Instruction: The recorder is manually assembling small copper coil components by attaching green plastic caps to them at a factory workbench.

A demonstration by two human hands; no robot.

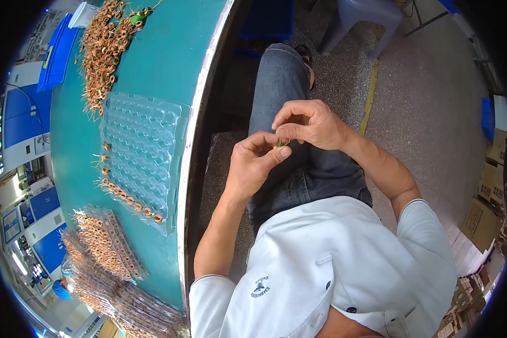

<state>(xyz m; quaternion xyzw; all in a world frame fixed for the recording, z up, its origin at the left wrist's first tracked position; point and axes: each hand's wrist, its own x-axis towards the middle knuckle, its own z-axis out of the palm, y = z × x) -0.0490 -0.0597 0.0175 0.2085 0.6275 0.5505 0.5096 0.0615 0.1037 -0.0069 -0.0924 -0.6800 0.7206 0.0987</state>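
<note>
Over my lap, my left hand (pixel 253 164) pinches a small copper-wire coil (pixel 281 144) with a bit of green on it, between thumb and forefinger. The fingertips of my right hand (pixel 312 125) close on the coil's upper side, seemingly at its thin wire ends; the fingers partly cover that spot. To the left on the green table lies a clear plastic tray (pixel 138 155) with many moulded pockets. Coils (pixel 130 201) fill a row along its near edge, and a few more sit at its left side. Most pockets hold nothing.
A heap of loose coils (pixel 104 56) lies at the table's far end, beside a blue bin (pixel 55 53). Stacked filled trays (pixel 110 242) stand at the near left. The table's metal edge (pixel 200 90) runs left of my legs. A plastic stool (pixel 366 17) and cardboard boxes (pixel 481 222) are on the floor.
</note>
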